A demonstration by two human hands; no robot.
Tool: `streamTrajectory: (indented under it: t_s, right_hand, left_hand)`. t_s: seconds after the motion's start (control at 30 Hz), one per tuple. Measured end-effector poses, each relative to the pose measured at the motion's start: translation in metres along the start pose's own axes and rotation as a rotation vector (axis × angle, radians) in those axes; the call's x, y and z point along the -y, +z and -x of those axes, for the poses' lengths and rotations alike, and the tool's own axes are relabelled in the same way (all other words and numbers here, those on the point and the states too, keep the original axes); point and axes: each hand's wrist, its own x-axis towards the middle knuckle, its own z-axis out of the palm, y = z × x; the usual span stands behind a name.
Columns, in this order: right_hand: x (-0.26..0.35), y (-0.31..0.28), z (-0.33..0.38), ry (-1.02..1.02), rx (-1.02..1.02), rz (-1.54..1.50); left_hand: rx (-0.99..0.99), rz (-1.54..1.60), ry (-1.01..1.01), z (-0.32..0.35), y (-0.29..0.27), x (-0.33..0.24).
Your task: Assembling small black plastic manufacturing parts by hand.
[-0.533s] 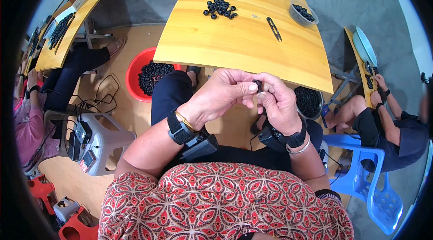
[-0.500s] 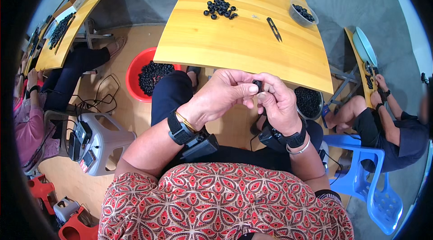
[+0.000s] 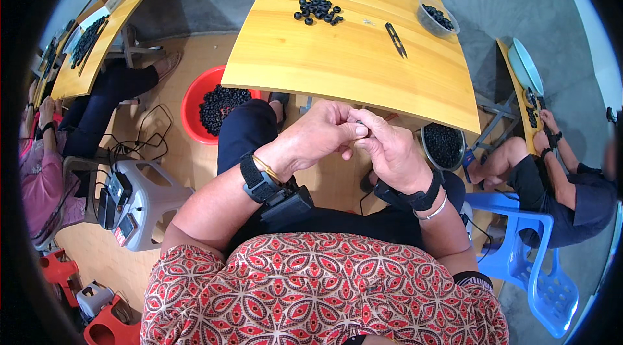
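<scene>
My left hand [image 3: 311, 140] and my right hand [image 3: 397, 158] meet over my lap, just in front of the table's near edge. Thumbs and forefingers of both are pinched together around a small black ring [image 3: 361, 124]. Only a dark sliver of the ring shows; the fingers cover the rest. On the wooden table [image 3: 350, 62] beyond lies a loose pile of black rings [image 3: 317, 9]. To the right of that pile rest black thread snips [image 3: 395, 40], with a few tiny pale bits [image 3: 368, 22] between them.
A red basin [image 3: 189, 108] of black rings stands on the floor at left, a bowl [image 3: 463, 150] of them below the table's right corner. Clear tubs [image 3: 448, 28] line the table's far side. People sit at side tables; a grey stool [image 3: 152, 199] and blue chair [image 3: 513, 215] flank me.
My hands have drawn closer together and shifted slightly left. The right hand has turned over the black ring, which showed plainly before and is now mostly covered.
</scene>
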Motion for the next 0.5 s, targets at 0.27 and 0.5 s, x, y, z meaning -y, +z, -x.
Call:
streamTrajectory:
  t_s: [0.27,0.5]
  right_hand:
    - [0.007,-0.004,-0.007,0.044,-0.085,0.035]
    - [0.018,-0.014,-0.008,0.099,-0.107,0.028]
  left_hand:
    - [-0.035,0.212,0.044,0.001,0.003,-0.004]
    - [-0.006,0.025,0.293,0.007,0.000,-0.005]
